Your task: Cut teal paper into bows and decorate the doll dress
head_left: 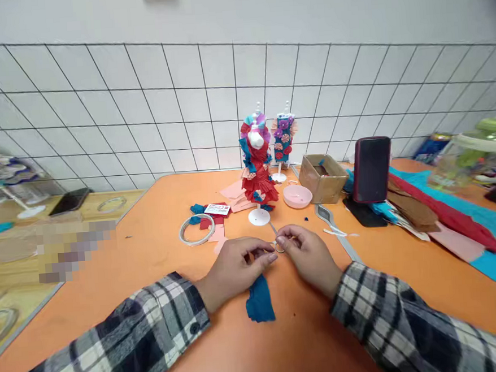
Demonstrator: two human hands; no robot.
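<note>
My left hand (245,264) is closed in a pinch, its fingertips close to those of my right hand; what it pinches is too small to make out. Below it, a dark teal piece of crepe paper (260,302) lies on the orange table. My right hand (306,255) is closed too, its thumb and forefinger at a small thin ring-like item (279,248) between the hands. Just beyond stands a small dress form (259,176) in ruffled red paper with teal and pink pieces, on a white round base.
A roll of tape (196,230) and paper scraps lie left of centre. Behind are a second decorated form (283,138), a pink bowl (297,196) and a cardboard box (323,178). Scissors (329,220), an upright phone (372,170) and coloured paper strips (454,214) are at right.
</note>
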